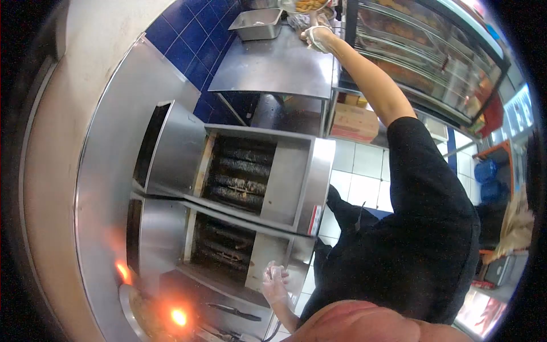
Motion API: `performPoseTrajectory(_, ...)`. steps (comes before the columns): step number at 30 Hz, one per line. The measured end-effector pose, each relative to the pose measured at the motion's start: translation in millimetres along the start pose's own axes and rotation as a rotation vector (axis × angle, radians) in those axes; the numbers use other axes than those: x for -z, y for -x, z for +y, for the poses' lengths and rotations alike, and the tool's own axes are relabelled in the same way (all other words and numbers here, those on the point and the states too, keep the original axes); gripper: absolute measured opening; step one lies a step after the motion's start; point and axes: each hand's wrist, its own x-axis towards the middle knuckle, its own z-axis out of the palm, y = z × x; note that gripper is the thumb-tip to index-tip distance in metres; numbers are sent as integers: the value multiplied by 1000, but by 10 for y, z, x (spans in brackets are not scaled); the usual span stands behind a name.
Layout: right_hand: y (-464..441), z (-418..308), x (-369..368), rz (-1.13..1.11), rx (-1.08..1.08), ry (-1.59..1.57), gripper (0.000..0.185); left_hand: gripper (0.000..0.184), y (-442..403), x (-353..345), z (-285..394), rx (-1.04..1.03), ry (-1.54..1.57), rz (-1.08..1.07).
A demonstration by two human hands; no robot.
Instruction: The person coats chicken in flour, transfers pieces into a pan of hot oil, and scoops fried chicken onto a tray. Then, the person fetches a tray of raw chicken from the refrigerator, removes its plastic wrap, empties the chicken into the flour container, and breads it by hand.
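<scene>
My right hand [320, 40], in a clear plastic glove, reaches to the far end of the steel table. Its fingers are closed around what looks like the handle of a round utensil [310, 5] bearing golden fried pieces; the top edge of the view cuts this off. Behind the hand lies a crumpled clear plastic bag [298, 21], partly hidden. My left hand [276, 280], gloved too, hangs over the front edge of the nearer fryer bay [268, 259]. Its fingers are loosely bent and apart, with nothing visible in them.
A steel pan [256, 25] stands on the steel table [268, 68]. Two bays with dark, stained tubes [236, 171] lie before me. A black knife-like tool [235, 312] and bright flame-like glows [179, 317] are at lower left. A glass food cabinet [421, 51] borders the right arm.
</scene>
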Motion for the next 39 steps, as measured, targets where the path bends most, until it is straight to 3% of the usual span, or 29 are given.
performPoseTrajectory(2, -716, 169, 178, 32, 52, -4, 31, 42, -123, -283, 64, 65, -35, 27)
performPoseTrajectory(3, -1069, 193, 294, -99, 297, 834, 24, 42, -161, -469, 160, 70, 7, 40)
performPoseTrajectory(4, -1418, 214, 409, -5, 669, 1622, 21, 42, -231, -654, 251, 74, 46, 45)
performPoseTrajectory(9, -3007, 876, 839, 428, 129, 639, 25, 45, -490, -1156, 403, 99, 128, 55)
performPoseTrajectory(11, -3354, 1235, 1121, 343, 325, 793, 28, 47, -527, -1361, 674, 146, 126, 65)
performPoseTrajectory(14, -3374, 1288, 1208, 274, 253, 846, 35, 47, -613, -1528, 773, 140, 124, 81)
performPoseTrajectory(17, -3197, 1238, 1134, 335, 3, 731, 42, 47, -562, -1680, 1117, 122, 103, 82)
performPoseTrajectory(20, -3169, 1247, 1108, 343, -2, 789, 45, 46, -589, -1691, 1110, 52, 55, 55)
performPoseTrajectory(21, -2861, 1121, 982, 501, 129, 888, 34, 46, -609, -1712, 1106, 77, 48, 75)
performPoseTrajectory(25, -2576, 926, 993, 446, 128, 1008, 32, 45, -578, -1791, 1204, 147, -6, 117)
performPoseTrajectory(28, -2558, 869, 1051, 349, -48, 988, 42, 45, -574, -1794, 1128, 142, 30, 120)
performPoseTrajectory(29, -2476, 867, 1033, 443, -22, 893, 40, 45, -569, -1782, 1072, 136, 58, 121)
performPoseTrajectory(32, -2354, 839, 1008, 476, 80, 988, 40, 45, -547, -1784, 1068, 129, 37, 125)
performPoseTrajectory(39, -2025, 640, 983, 586, -64, 1014, 40, 42, -453, -1866, 1056, 118, 60, 149)
